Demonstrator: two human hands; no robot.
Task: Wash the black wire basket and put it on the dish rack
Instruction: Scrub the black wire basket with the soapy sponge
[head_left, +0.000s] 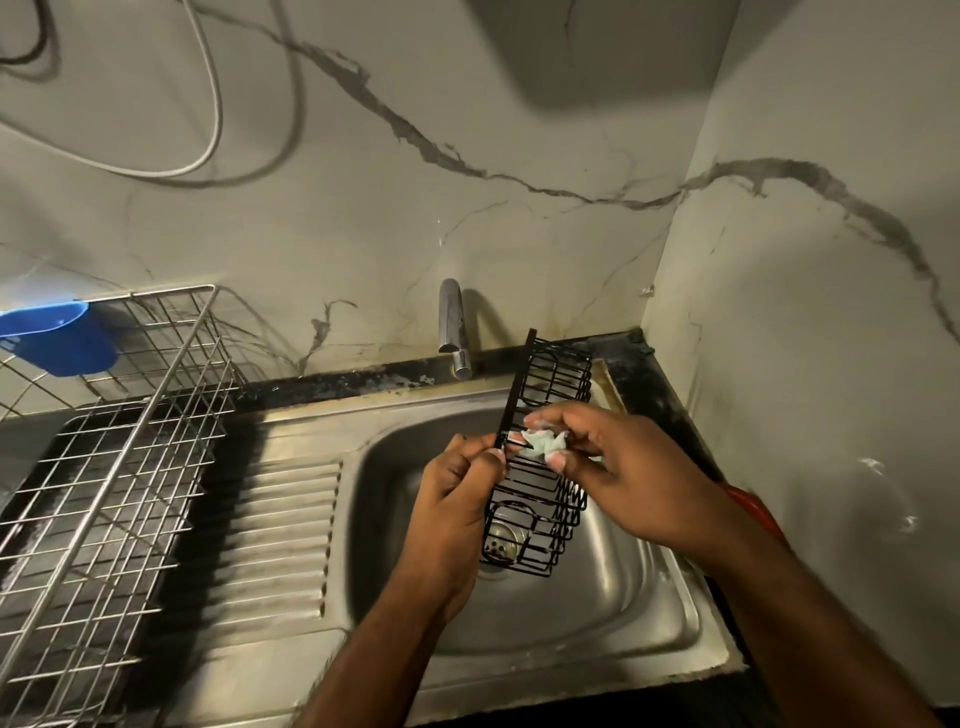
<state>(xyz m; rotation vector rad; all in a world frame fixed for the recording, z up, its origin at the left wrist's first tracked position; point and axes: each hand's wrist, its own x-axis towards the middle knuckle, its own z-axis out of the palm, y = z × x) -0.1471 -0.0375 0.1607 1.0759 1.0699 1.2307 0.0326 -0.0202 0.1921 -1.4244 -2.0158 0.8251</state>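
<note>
We find no brand, label or writing that we can read on anything here.

We hold the black wire basket (543, 457) over the bowl of the steel sink (597, 613), tilted with one end up toward the tap (453, 327) and the other end low, just above the drain (500, 540), which shows through its wires. The basket carries nothing of its own; only a small pale green-white sponge or cloth (543, 442) is pushed against its wires near the middle. Our left hand (457, 499) grips the basket's long edge, fingers curled round the frame. Our right hand (623, 467) pinches the pale wad between thumb and fingertips, pressing it on the basket.

The sink bowl looks dry of standing water, and we see no stream from the tap. To the left, past the ribbed draining board (280, 545), stands the metal dish rack (114, 467), apart from the basket. A blue plastic cup (62, 338) hangs on the rack's far rim; what it holds, we cannot tell.
</note>
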